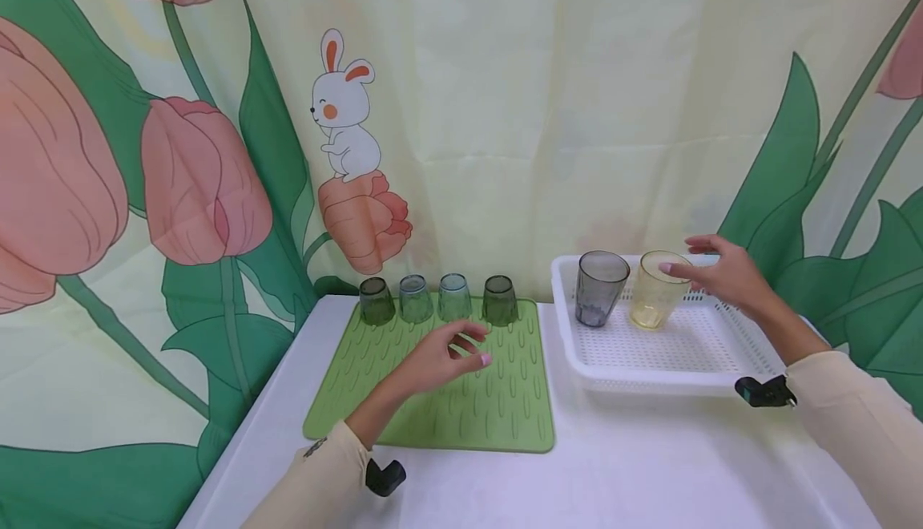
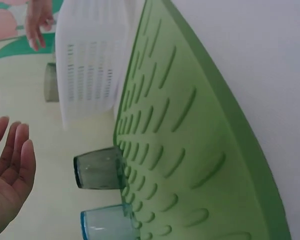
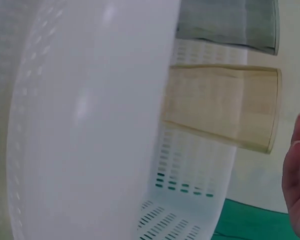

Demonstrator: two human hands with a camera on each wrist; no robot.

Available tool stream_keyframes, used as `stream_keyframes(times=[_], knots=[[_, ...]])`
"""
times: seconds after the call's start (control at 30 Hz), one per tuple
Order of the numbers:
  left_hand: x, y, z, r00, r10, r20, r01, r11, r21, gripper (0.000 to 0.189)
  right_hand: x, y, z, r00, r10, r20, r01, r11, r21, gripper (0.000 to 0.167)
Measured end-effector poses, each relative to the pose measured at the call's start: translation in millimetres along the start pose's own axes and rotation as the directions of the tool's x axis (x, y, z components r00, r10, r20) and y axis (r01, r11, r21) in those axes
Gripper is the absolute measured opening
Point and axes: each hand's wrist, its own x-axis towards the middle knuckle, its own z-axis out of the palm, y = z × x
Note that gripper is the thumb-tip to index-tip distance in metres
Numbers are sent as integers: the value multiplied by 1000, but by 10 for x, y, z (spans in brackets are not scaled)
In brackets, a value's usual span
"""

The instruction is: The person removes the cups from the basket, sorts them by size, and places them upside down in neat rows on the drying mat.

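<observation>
My left hand (image 1: pixel 443 359) hovers over the green ribbed mat (image 1: pixel 476 421), fingers loosely bent and nothing in them. Along the mat's far edge stand several small upside-down glasses: a dark one (image 1: pixel 376 304) at the left end, two bluish ones, and a dark grey-green one (image 1: pixel 500 304) nearest that hand. Inside the white basket (image 1: pixel 649 382), a pale yellow glass (image 1: pixel 649 308) and a larger grey glass (image 1: pixel 594 300) stand upright side by side. Next to the yellow glass's rim is my right hand (image 1: pixel 728 276), thumb and fingers spread; the right wrist view shows a gap between the hand and the rim (image 3: pixel 275 110).
The basket has perforated walls (image 2: pixel 90 75) and stands right of the mat on a white-covered table (image 1: pixel 634 465). Behind everything hangs a curtain (image 1: pixel 483 112) printed with tulips and a rabbit. A black strap-mounted device (image 1: pixel 385 478) sits at each wrist.
</observation>
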Motion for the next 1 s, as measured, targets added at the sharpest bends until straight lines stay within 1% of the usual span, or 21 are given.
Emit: stream_keyframes(times=[0.1,0.23,0.33,0.47,0.57,0.77,1.0], knots=[[48,24,22,1000,11,2,-11,1000,-7,41,65,34,-22,997,47,64,-44,998,-48,98],[100,58,44,1000,18,11,-18,1000,-6,40,129,54,-21,981,102,167,-91,993,-69,109],[137,80,60,1000,19,20,-19,1000,-3,40,162,75,-4,968,110,224,-99,993,-62,111],[182,91,80,999,12,31,-12,1000,1,40,198,106,24,955,102,280,-87,994,-64,112],[210,95,89,999,10,37,-10,1000,3,41,214,123,34,949,96,300,-75,994,-78,112],[232,95,106,999,4,49,-4,1000,-1,42,218,113,32,947,90,310,-60,993,-104,110],[246,109,138,999,-3,54,4,1000,-4,41,194,98,41,944,109,311,-69,988,-137,109]])
